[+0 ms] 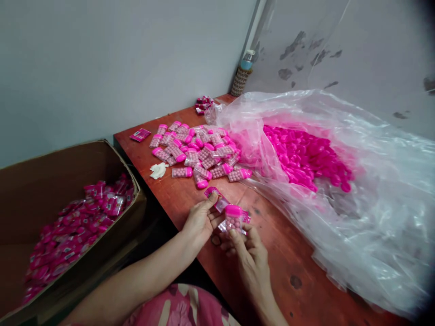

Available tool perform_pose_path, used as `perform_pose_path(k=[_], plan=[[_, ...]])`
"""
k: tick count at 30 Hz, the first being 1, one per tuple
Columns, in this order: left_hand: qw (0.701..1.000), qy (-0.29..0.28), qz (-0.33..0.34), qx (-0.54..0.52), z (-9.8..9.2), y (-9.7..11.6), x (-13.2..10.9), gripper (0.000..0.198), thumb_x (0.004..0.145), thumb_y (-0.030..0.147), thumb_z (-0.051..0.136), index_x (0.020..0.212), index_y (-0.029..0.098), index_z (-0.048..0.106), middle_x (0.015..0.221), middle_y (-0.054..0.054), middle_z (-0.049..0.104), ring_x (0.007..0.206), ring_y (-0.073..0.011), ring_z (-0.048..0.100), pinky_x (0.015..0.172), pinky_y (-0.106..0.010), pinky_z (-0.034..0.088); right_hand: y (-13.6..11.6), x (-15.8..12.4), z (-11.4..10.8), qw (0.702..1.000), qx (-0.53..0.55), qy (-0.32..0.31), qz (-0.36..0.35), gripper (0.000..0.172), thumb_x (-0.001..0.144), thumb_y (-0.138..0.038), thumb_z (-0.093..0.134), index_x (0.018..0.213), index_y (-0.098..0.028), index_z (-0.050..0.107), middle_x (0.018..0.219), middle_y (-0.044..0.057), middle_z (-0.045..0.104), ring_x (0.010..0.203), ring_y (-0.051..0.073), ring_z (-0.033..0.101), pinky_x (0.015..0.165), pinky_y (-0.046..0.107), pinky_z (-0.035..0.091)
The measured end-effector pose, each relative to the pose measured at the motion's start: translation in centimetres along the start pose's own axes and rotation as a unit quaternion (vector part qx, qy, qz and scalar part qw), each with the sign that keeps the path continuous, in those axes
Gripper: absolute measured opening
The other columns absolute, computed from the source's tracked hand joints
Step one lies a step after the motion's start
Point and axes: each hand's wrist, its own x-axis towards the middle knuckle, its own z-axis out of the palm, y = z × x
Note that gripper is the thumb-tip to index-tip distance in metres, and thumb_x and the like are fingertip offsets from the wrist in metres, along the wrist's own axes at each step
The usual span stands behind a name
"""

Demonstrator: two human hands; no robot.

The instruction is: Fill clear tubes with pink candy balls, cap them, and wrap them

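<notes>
My left hand [201, 218] pinches a pink printed sleeve [217, 199] with a clear section, thumb on top. My right hand [249, 249] grips a small clear candy box [234, 219] with a pink cap, filled with round pink candies. The box is upright, cap away from me, close beside the sleeve. More printed pink wrapping [246, 217] shows behind the box; I cannot tell whether it is part of the same sleeve. Just beyond my hands lies a pile of similar pink-capped candy boxes [204, 156] on the red table [282, 253].
On the right, a large clear plastic bag [384, 217] holds many loose pink caps [302, 154]. A cardboard box [136, 190] at left contains wrapped pink packs [74, 231]. A white scrap [158, 170], a flat pink packet [140, 135] and a bottle [248, 59] stand or lie farther off.
</notes>
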Motion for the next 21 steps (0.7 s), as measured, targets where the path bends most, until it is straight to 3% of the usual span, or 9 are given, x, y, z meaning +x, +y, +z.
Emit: perform_pose_path(k=[5,13,17,21], plan=[[1.000,0.011,-0.002,0.001,-0.1,0.1,0.2,0.007,0.081,0.017,0.060,0.077,0.012,0.058,0.063,-0.004,0.065,0.054,-0.0137,0.063,0.052,-0.024,0.054,0.1,-0.1,0.0,1.000,-0.003,-0.008,0.002,0.033,0.079,-0.042,0.059,0.098,-0.018,0.047,0.074,0.004,0.067,0.059,0.015,0.061,0.050,0.023,0.045],[1.000,-0.023,0.004,0.016,-0.2,-0.4,0.0,0.009,0.077,0.015,0.064,0.073,0.010,0.058,0.064,-0.004,0.064,0.055,-0.0131,0.062,0.053,-0.024,0.054,0.9,0.5,-0.3,1.000,0.013,-0.017,0.007,0.030,0.081,-0.042,0.058,0.097,-0.019,0.047,0.074,0.003,0.067,0.057,0.012,0.060,0.049,0.021,0.044],[0.996,-0.066,0.015,0.051,0.1,-0.4,-0.3,0.021,0.066,0.021,0.075,0.068,0.010,0.057,0.061,-0.003,0.062,0.051,-0.0119,0.059,0.050,-0.022,0.052,1.5,0.6,-0.6,0.997,0.056,-0.057,0.024,0.027,0.083,-0.041,0.055,0.098,-0.019,0.047,0.075,0.003,0.066,0.055,0.011,0.059,0.048,0.020,0.044],[0.984,-0.126,0.031,0.126,0.3,0.1,-0.5,0.026,0.063,0.028,0.077,0.070,0.009,0.059,0.064,-0.004,0.064,0.054,-0.0121,0.060,0.055,-0.022,0.052,1.7,0.7,-0.7,0.997,0.067,-0.047,0.012,0.027,0.083,-0.040,0.055,0.097,-0.018,0.047,0.073,0.003,0.066,0.055,0.012,0.059,0.047,0.020,0.043]])
